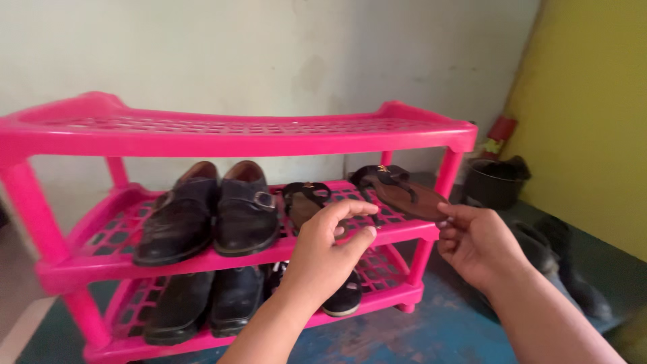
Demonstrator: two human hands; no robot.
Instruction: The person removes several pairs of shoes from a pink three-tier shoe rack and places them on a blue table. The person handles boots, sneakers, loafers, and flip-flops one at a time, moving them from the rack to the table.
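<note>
— Where does the view look from?

— From the person's head, angled down and forward at a pink shoe rack (pixel 236 131) standing against a pale wall (pixel 269 40).

— How near is it?

— Close. The rack fills most of the width; its left post is cut by the frame's edge and the bottom shelf runs almost to the lower border. Both forearms enter from below, with the left hand (pixel 330 249) near the centre and the right hand (pixel 478 246) right of it.

— Level?

— Slightly tilted; the top shelf slopes. A yellow wall (pixel 593 101) closes the right side.

— Any second view?

— Only this one, so nothing overlaps.
</note>
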